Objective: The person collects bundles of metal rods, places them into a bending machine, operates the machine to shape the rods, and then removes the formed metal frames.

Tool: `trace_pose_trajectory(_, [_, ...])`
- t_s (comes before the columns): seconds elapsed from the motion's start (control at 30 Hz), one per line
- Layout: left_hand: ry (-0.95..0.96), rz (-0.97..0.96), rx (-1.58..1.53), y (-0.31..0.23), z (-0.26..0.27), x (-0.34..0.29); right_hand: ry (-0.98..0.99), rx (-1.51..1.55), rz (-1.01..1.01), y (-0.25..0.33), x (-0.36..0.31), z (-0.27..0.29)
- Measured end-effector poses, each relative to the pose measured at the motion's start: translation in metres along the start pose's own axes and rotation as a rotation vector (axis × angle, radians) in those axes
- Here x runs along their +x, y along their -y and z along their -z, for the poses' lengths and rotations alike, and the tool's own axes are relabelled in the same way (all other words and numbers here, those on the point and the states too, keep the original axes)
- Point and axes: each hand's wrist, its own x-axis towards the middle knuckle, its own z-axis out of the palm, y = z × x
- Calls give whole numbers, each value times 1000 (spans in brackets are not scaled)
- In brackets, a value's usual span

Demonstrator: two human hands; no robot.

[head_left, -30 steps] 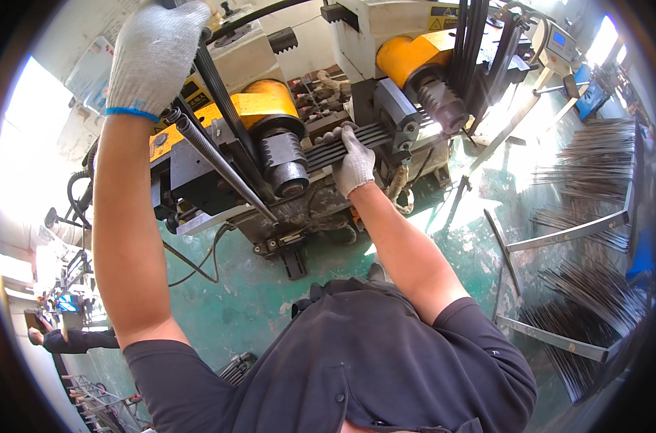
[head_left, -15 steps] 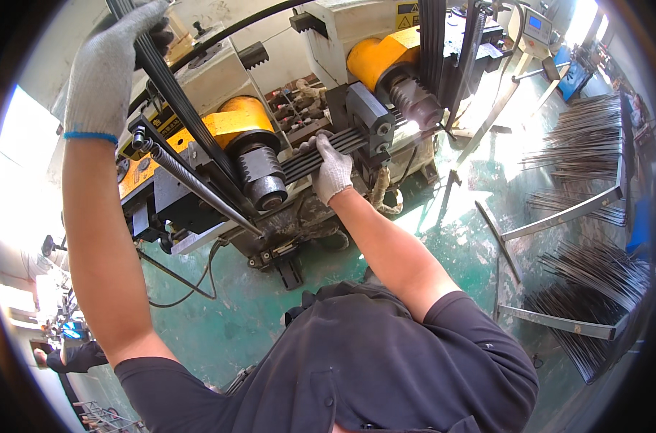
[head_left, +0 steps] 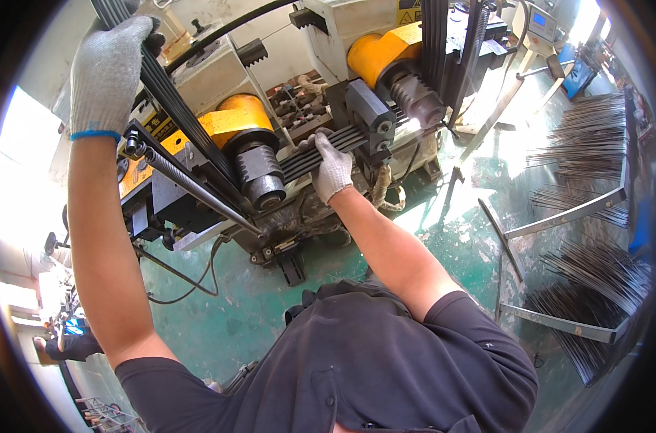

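Note:
A bundle of dark metal rods [head_left: 191,123] rises toward the upper left from the left-hand roller [head_left: 259,169]. My left hand [head_left: 108,76], in a white knit glove with a blue cuff, is closed round its upper part. My right hand [head_left: 333,169], gloved too, grips the level stretch of the rods between the left roller and a dark clamp block [head_left: 371,119]. Its thumb lies on top; the fingers underneath are mostly hidden. Beyond the clamp the rods pass the right-hand roller [head_left: 418,97], where another bundle stands upright.
Yellow bending arms [head_left: 238,119] carry the rollers on the machine. A long spring [head_left: 191,187] slants beside the left roller. Racks of loose rods [head_left: 588,144] stand at the right, with a metal rack bar [head_left: 566,213]. A control box [head_left: 539,27] is at the upper right.
My left hand has come slightly lower, and the upper end of the rods has tipped a little to the left. My right hand keeps its place and grip.

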Motion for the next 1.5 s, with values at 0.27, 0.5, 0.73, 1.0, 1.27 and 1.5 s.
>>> trace_pose_trajectory(0.27, [37,98,-17,-14,10,-23,-3,-20,-32,-3,6,18])
trace_pose_trajectory(0.5, [152,559,-772,-10,16,-47,15,-100,-102,-4,13,53])
trace_pose_trajectory(0.73, [136,579,-707,-5,27,-40,35,-190,-84,-3,15,56])
trace_pose_trajectory(1.0, [69,559,-530,-1,40,-38,-13,-188,-104,-1,13,54])
trace_pose_trajectory(1.27, [36,784,-587,-28,40,-29,9,-187,-93,5,10,52])
trace_pose_trajectory(1.5, [54,739,-537,-23,41,-27,-43,-241,-95,2,15,53])
